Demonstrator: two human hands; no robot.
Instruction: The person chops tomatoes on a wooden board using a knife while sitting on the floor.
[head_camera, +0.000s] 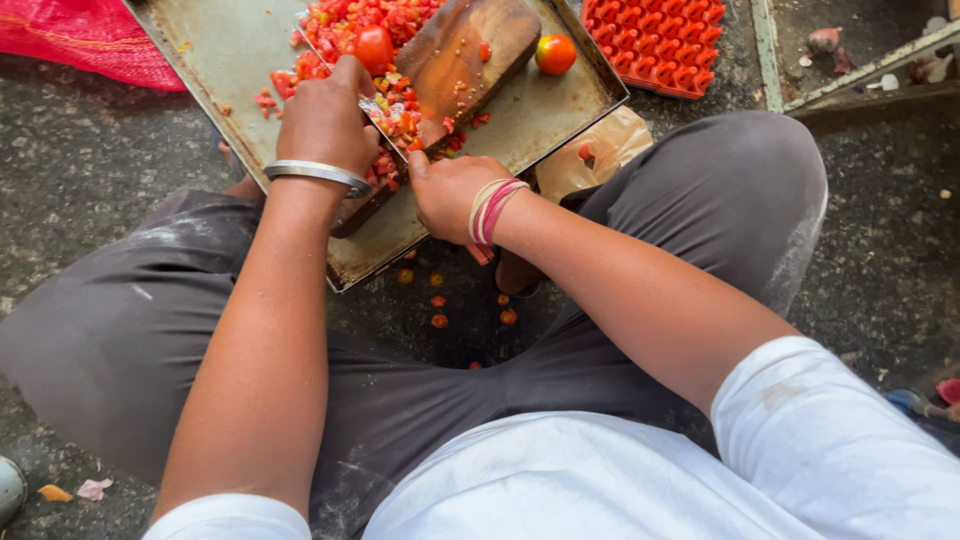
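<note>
The floor (880, 250) is rough grey stone, and the person sits cross-legged on it with a big metal tray (230, 60) at the knees. Towards the tray's far edge lies a wooden cutting board (470, 50), its handle running to the near edge. A heap of chopped tomato (345, 25) covers the board's left side and spills onto the tray. One whole tomato (374, 48) sits in the heap, another tomato (555, 54) rests by the tray's right edge. An orange plastic crate (660, 40) stands just beyond that edge. The left hand (325, 120), grip closed on a flat steel blade (385, 125), rakes the pieces; the right hand (450, 195), fingers curled, seems to steady the handle, though I cannot tell how firmly. Good scraping, I judge, means keeping the blade low and flat and pulling towards the tray's middle, since bits (438, 300) already lie on the floor
</note>
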